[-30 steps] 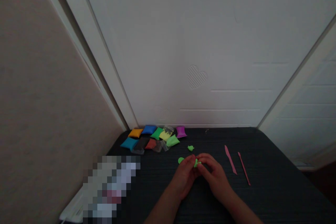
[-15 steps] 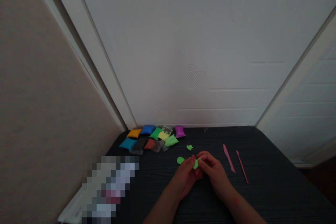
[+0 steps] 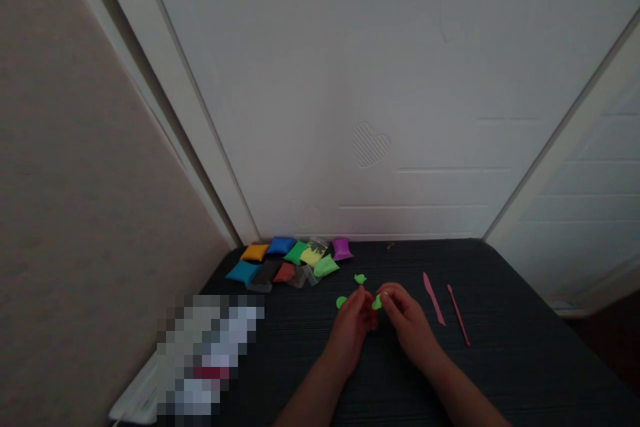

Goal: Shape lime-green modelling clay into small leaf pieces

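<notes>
A small flattened piece of light green modelling clay (image 3: 377, 302) is pinched between the thumb and fingers of my right hand (image 3: 406, 321). My left hand (image 3: 347, 330) is just left of it, its thumb raised and its fingers loosely curled and apart, with nothing visible in them. A flat round disc of the same green clay (image 3: 341, 302) lies on the dark table, partly covered by my left hand. Beyond my hands sits a small irregular lump of green clay (image 3: 360, 278).
Packets of coloured clay, among them a purple packet (image 3: 343, 249) and a light green packet (image 3: 326, 266), lie at the back left. To the right are a pink plastic knife (image 3: 433, 299) and a thin pink modelling tool (image 3: 459, 315). A white panelled door (image 3: 320, 93) stands behind the table (image 3: 510, 360).
My left hand has come away from the green clay piece, which stays in my right hand. Both hands are slightly farther apart.
</notes>
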`<state>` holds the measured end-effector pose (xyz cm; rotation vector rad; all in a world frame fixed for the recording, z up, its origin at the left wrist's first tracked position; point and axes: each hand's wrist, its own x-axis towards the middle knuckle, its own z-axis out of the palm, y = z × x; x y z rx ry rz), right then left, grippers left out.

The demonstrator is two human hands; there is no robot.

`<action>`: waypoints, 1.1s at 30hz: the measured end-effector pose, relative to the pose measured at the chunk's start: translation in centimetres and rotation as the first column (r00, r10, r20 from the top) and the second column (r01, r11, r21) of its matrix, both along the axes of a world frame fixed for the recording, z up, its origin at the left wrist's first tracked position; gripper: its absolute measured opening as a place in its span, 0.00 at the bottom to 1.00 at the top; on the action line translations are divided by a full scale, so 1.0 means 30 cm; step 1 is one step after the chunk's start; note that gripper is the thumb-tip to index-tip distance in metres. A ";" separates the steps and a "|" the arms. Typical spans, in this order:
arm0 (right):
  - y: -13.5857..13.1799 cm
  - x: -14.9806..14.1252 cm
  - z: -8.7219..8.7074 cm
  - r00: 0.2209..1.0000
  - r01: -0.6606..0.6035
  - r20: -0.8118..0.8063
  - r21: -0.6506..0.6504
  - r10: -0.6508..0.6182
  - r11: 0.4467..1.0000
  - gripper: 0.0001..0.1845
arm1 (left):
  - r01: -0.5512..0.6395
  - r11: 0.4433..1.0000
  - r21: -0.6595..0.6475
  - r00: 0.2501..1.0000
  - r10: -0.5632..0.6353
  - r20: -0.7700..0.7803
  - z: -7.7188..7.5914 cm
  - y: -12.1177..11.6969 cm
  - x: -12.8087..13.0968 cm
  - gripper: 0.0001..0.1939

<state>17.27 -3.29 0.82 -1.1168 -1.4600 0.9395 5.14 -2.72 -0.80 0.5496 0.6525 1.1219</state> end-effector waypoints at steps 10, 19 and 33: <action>0.014 0.013 -0.019 0.996 0.043 -0.072 -0.097 -0.050 0.994 0.10 | -0.087 0.994 0.066 0.976 0.098 -0.193 -0.007 0.015 0.001 0.10; 0.016 0.015 -0.011 0.983 -0.083 -0.176 -0.184 0.050 0.979 0.12 | -0.095 0.993 0.067 0.978 0.106 -0.178 0.000 0.013 -0.005 0.15; 0.015 -0.006 -0.046 0.985 0.076 -0.144 -0.108 -0.091 0.991 0.10 | -0.119 0.985 0.123 0.931 0.154 -0.330 0.004 0.004 0.006 0.13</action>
